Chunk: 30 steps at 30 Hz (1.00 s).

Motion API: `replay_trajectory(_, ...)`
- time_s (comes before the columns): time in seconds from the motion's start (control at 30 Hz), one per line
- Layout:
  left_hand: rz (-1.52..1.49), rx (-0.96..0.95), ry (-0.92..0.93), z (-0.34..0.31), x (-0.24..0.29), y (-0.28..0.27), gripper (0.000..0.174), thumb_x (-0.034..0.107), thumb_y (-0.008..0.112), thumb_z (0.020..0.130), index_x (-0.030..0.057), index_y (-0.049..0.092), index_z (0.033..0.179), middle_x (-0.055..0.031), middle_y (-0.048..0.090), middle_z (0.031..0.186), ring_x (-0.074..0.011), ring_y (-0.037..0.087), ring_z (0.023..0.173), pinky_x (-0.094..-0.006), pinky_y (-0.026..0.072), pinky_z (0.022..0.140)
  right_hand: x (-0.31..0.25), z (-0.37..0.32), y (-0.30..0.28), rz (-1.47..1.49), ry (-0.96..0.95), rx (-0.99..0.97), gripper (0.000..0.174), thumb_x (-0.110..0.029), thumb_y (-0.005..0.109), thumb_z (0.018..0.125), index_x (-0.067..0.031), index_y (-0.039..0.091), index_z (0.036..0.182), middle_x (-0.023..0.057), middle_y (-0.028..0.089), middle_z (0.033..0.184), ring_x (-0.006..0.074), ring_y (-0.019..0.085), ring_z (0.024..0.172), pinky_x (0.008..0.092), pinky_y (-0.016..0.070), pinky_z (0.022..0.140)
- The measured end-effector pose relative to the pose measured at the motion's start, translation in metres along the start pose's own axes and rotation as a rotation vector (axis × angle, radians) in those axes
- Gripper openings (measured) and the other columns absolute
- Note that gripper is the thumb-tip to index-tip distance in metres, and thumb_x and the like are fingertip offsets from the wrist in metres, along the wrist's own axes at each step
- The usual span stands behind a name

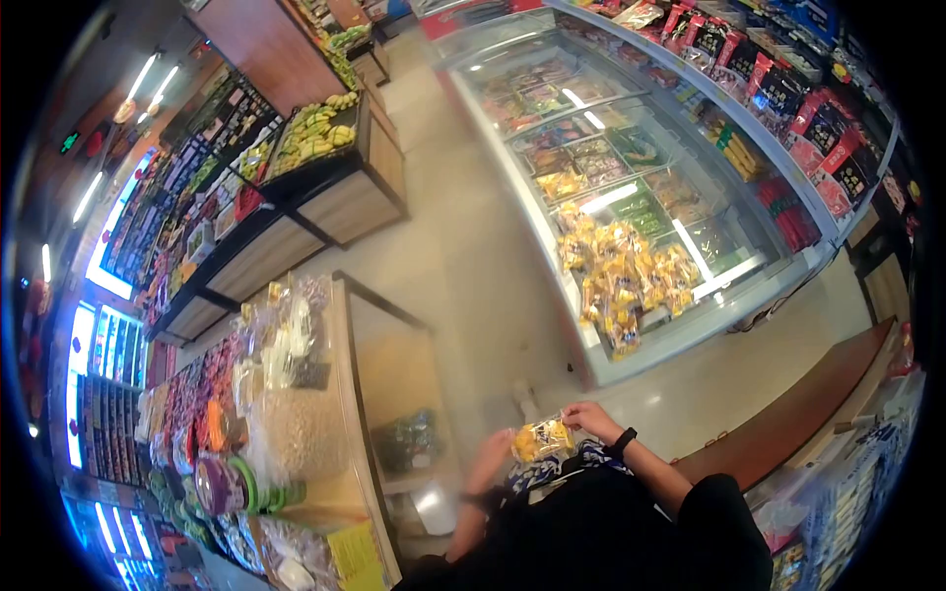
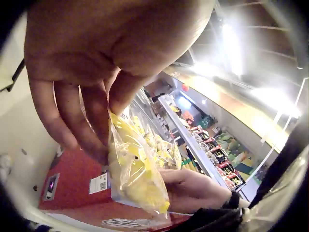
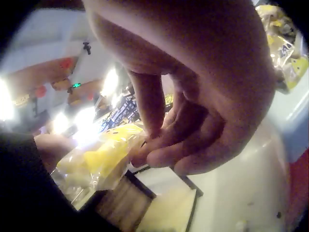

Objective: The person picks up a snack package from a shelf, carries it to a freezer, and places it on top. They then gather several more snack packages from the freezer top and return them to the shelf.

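Note:
A clear packet with yellow printing [image 1: 542, 440] is stretched between both hands in front of the body. The left hand [image 1: 490, 461] holds its left end; in the left wrist view the thumb and forefinger of the left hand [image 2: 104, 63] pinch the edge of the packet [image 2: 137, 166]. At the other end the right hand [image 1: 593, 422] has its edge between thumb and fingertips, and the right wrist view shows this pinch by the right hand [image 3: 193, 96] on the packet [image 3: 104, 157]. Similar yellow packets [image 1: 621, 276] lie heaped on the freezer's glass top.
A long chest freezer [image 1: 581, 345] stands ahead to the right, below shelves of red and black packs [image 1: 818, 128]. To the left is a wooden display table [image 1: 360, 414] with bagged goods and a purple-lidded jar [image 1: 219, 485]. Farther off, yellow fruit [image 1: 315, 133] lies on a stand.

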<state>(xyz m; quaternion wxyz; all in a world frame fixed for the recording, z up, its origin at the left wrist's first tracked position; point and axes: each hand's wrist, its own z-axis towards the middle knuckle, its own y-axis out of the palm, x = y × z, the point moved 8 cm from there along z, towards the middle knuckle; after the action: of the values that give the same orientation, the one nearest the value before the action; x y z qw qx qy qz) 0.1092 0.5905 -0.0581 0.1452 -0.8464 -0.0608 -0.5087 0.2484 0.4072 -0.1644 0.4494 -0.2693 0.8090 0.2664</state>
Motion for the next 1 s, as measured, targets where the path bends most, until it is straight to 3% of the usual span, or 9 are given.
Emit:
replay_trajectory(0.13, 0.039, -0.048, 0.015, 0.084, 0.015, -0.033, 0.036, 0.028, 0.05, 0.1, -0.0031, 0.063, 0.112, -0.0082, 0.067, 0.106, -0.0167, 0.06, 0.1, -0.0327, 0.0478, 0.089, -0.036, 0.066, -0.014, -0.069, -0.07, 0.065, 0.009, -0.008, 0.06, 0.088, -0.0038, 0.063, 0.081, -0.0008, 0.06, 0.074, 0.009, 0.054, 0.068, 0.0245, 0.0426, 0.064)
replay_trajectory(0.3, -0.047, -0.08, 0.037, 0.205, 0.071, -0.08, 0.036, 0.028, 0.053, 0.099, -0.0037, 0.063, 0.113, -0.0085, 0.067, 0.111, -0.0159, 0.059, 0.105, -0.0319, 0.0479, 0.09, -0.163, 0.117, -0.007, 0.165, -0.083, 0.192, 0.009, -0.015, 0.059, 0.092, -0.0077, 0.059, 0.087, -0.0037, 0.055, 0.075, 0.0069, 0.051, 0.069, 0.0232, 0.0416, 0.064)
replay_trajectory(0.37, 0.051, -0.098, 0.287, 0.271, 0.074, -0.092, 0.033, 0.029, 0.051, 0.1, 0.0038, 0.065, 0.116, -0.0042, 0.067, 0.107, -0.0134, 0.059, 0.097, -0.0306, 0.0484, 0.083, -0.189, 0.145, -0.006, 0.196, -0.146, 0.221, 0.01, -0.019, 0.06, 0.093, -0.0097, 0.057, 0.095, -0.0052, 0.05, 0.079, 0.0057, 0.048, 0.07, 0.0221, 0.0399, 0.064)
replay_trajectory(0.43, -0.015, -0.129, 0.302, 0.293, 0.094, -0.098, 0.031, 0.029, 0.052, 0.099, 0.0057, 0.065, 0.114, -0.0031, 0.066, 0.102, -0.0121, 0.06, 0.092, -0.0291, 0.0487, 0.08, -0.244, 0.149, 0.001, 0.223, -0.158, 0.254, 0.011, -0.019, 0.061, 0.093, -0.0104, 0.056, 0.097, -0.0058, 0.047, 0.08, 0.0052, 0.046, 0.072, 0.0212, 0.0389, 0.064)
replay_trajectory(0.5, -0.227, -0.167, 0.106, 0.285, 0.166, -0.101, 0.03, 0.029, 0.057, 0.097, 0.002, 0.064, 0.109, -0.0053, 0.065, 0.098, -0.012, 0.06, 0.09, -0.0274, 0.0486, 0.08, -0.242, 0.174, -0.001, 0.181, -0.079, 0.292, 0.02, -0.016, 0.069, 0.087, -0.0099, 0.054, 0.099, -0.005, 0.047, 0.083, 0.0062, 0.046, 0.077, 0.0218, 0.0384, 0.067)
replay_trajectory(0.53, -0.162, -0.199, 0.106, 0.296, 0.179, -0.104, 0.029, 0.028, 0.059, 0.097, 0.0027, 0.064, 0.109, -0.0044, 0.065, 0.096, -0.011, 0.059, 0.087, -0.0265, 0.0482, 0.078, -0.233, 0.193, -0.006, 0.118, -0.087, 0.317, 0.023, -0.015, 0.07, 0.085, -0.0096, 0.054, 0.1, -0.0047, 0.047, 0.084, 0.0067, 0.046, 0.078, 0.0222, 0.0384, 0.068)
replay_trajectory(0.7, -0.003, -0.365, 0.091, 0.339, 0.193, -0.096, 0.029, 0.026, 0.065, 0.093, 0.0057, 0.061, 0.113, -0.0009, 0.065, 0.096, -0.007, 0.056, 0.078, -0.0221, 0.0457, 0.067, -0.245, 0.238, -0.028, 0.038, -0.136, 0.459, 0.03, -0.012, 0.074, 0.081, -0.0067, 0.054, 0.102, -0.0011, 0.052, 0.092, 0.0096, 0.051, 0.087, 0.0245, 0.0425, 0.076)
replay_trajectory(0.9, 0.011, -0.422, 0.042, 0.418, 0.209, -0.092, 0.033, 0.024, 0.068, 0.091, 0.005, 0.057, 0.117, -0.0014, 0.067, 0.098, -0.007, 0.061, 0.079, -0.0217, 0.0492, 0.061, -0.241, 0.31, -0.069, 0.284, -0.232, 0.529, 0.032, -0.006, 0.076, 0.08, -0.0054, 0.056, 0.105, 0.0024, 0.06, 0.093, 0.0104, 0.056, 0.084, 0.0258, 0.0466, 0.073)
replay_trajectory(1.0, 0.258, -0.503, 0.057, 0.463, 0.233, -0.084, 0.032, 0.021, 0.067, 0.092, 0.0047, 0.056, 0.117, -0.0018, 0.067, 0.099, -0.0074, 0.062, 0.08, -0.0218, 0.0504, 0.059, -0.25, 0.33, -0.087, 0.28, -0.246, 0.598, 0.033, -0.008, 0.076, 0.08, -0.0053, 0.056, 0.107, 0.003, 0.061, 0.092, 0.0109, 0.057, 0.083, 0.026, 0.0476, 0.073)
